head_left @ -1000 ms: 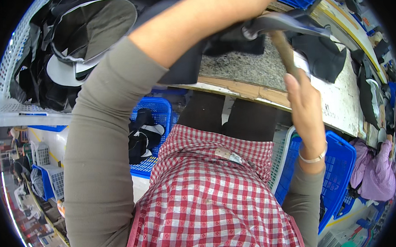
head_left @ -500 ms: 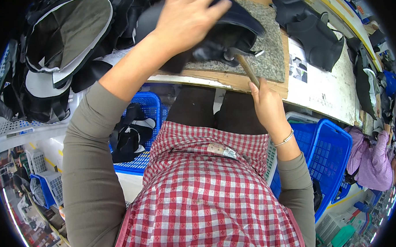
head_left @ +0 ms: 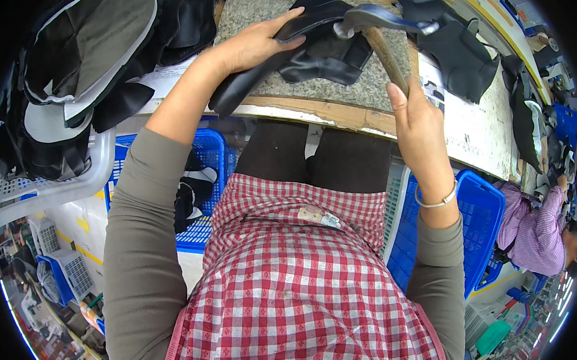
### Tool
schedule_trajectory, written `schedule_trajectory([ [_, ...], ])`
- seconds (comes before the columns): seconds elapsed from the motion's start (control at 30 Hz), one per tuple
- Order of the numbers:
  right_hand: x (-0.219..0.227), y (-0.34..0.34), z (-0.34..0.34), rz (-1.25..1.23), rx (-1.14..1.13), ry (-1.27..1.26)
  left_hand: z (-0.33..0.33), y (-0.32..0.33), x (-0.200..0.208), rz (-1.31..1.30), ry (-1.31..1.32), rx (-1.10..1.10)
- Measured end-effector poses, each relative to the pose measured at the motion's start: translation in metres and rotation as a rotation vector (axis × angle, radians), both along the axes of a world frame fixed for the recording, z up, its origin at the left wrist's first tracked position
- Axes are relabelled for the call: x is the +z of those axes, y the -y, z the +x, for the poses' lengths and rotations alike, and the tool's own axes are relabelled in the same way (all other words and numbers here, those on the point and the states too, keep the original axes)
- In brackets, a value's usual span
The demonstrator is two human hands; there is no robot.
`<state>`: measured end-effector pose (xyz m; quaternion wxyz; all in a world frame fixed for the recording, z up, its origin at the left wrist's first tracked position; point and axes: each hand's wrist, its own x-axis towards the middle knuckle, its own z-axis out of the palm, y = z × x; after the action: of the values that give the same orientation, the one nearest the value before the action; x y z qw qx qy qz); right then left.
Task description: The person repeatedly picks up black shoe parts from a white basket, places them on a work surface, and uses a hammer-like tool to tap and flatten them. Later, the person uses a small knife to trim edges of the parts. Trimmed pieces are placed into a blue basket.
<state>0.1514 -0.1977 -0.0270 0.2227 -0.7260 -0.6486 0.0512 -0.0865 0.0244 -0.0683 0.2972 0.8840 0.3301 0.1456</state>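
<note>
Since half a second ago, our left hand (head_left: 250,48) has come down from its spread, raised pose onto the black shoe piece (head_left: 332,70), and our right hand (head_left: 421,123) has carried the hammer (head_left: 386,58) farther away and a little to the right. The black piece has turned too, and more of the grey stone slab (head_left: 391,88) shows around it.

Our left thumb and forefinger stand apart, resting on the piece's left part; the other fingers are hidden, so we cannot tell whether that hand grips it. Our right hand is closed firmly around the lower end of the wooden handle, thumb along it. The metal head lies over the far right part of the piece; we cannot tell whether they touch.

The piece lies on the slab, with a long black flap (head_left: 239,92) reaching left and near beneath our left hand. Under the slab is a wooden board (head_left: 347,113), along the near edge of the white surface (head_left: 479,133). More black pieces (head_left: 453,54) lie to the right. At the far left, a white basket (head_left: 102,178) carries a heap of black and pale pieces (head_left: 54,122). Near us, below the surface, are a blue basket (head_left: 220,160) on the left and another blue basket (head_left: 486,219) on the right.
</note>
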Motion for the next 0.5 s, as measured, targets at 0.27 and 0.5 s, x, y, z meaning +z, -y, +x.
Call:
schedule_trajectory([
  [0.27,-0.011,-0.009,0.005,-0.074,-0.009,-0.018,0.003,-0.007,-0.01,-0.005,-0.001,0.03],
  [0.5,-0.007,-0.014,0.001,-0.005,0.132,0.073,0.001,-0.009,-0.011,-0.084,0.013,0.019],
])
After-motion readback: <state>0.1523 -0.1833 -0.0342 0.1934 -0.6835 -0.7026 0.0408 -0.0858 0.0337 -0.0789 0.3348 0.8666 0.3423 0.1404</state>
